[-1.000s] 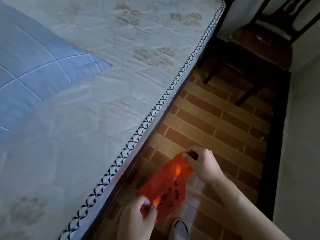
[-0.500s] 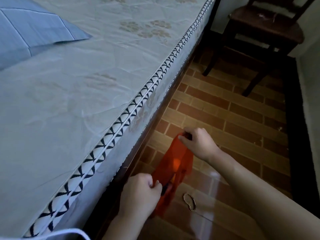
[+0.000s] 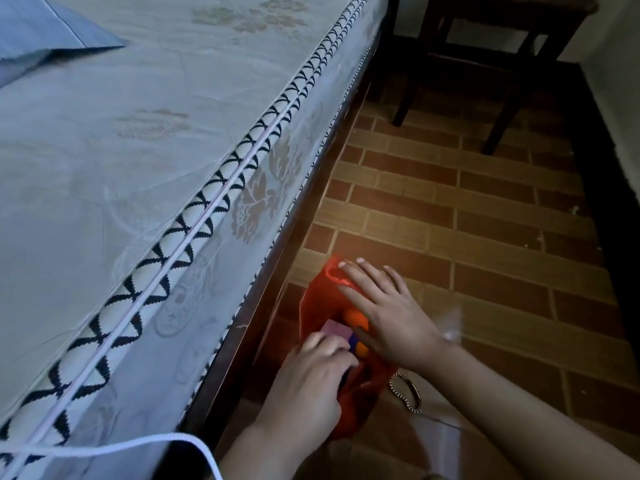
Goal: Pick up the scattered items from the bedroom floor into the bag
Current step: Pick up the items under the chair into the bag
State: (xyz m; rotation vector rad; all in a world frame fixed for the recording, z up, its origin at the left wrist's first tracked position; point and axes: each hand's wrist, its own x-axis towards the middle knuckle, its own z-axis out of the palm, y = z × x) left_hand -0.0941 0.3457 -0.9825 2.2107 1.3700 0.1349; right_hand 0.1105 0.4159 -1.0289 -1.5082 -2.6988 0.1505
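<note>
The left hand (image 3: 311, 379) curls at the near rim of the red bag (image 3: 320, 303), seemingly pinching it beside a purple block (image 3: 336, 330), while the right hand (image 3: 388, 313) lies spread, fingers straight, over the far rim and the orange things (image 3: 353, 317) inside. To work well, the left should hold the mouth wide so the right can drop each item in. A beaded bracelet (image 3: 408, 393) lies on the floor (image 3: 485, 237) just under the right wrist, the bed (image 3: 138, 168) left of both hands.

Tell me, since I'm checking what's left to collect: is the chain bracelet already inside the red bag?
No, the chain bracelet lies on the brick floor just right of the red bag, outside it.
</note>
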